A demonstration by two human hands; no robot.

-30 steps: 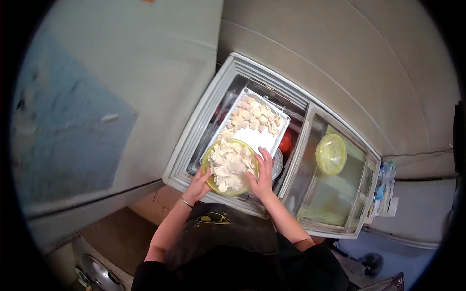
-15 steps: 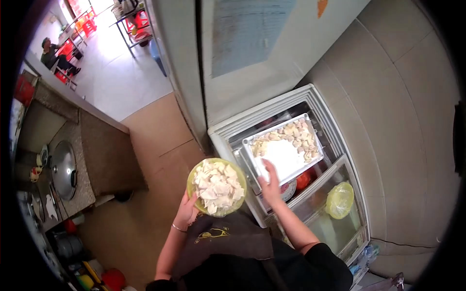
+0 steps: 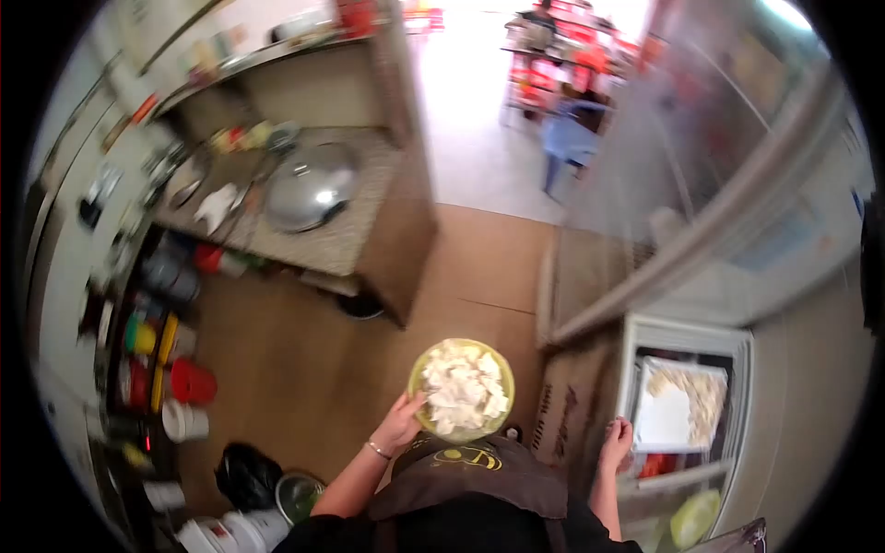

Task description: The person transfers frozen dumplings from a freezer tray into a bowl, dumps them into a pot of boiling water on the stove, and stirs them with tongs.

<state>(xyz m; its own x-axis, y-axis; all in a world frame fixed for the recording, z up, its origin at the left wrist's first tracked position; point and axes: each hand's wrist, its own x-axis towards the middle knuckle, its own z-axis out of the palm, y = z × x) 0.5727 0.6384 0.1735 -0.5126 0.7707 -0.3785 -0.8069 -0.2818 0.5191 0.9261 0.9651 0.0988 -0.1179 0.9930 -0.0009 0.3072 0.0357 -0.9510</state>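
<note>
My left hand (image 3: 400,424) grips the left rim of a yellow-green bowl (image 3: 506,412), which is heaped with pale, flat pieces of food (image 3: 464,387). The bowl is in front of my apron. My right hand (image 3: 618,443) is off the bowl, beside the near left edge of the open chest freezer (image 3: 630,369); its fingers are blurred and look curled, and nothing can be made out in them. Inside the freezer lies a white tray (image 3: 664,417) with similar pale pieces along its right side.
A stone counter (image 3: 366,217) holds a domed metal lid (image 3: 312,187). Below left are a red bucket (image 3: 193,381), a white bucket (image 3: 184,421) and a black bag (image 3: 247,476). A second yellow-green bowl (image 3: 695,518) sits on the freezer. A blue chair (image 3: 569,140) stands beyond the doorway.
The view has swung left, away from the freezer toward the counter and doorway. My right hand has let go of the bowl, and my left hand has carried it away from the tray.
</note>
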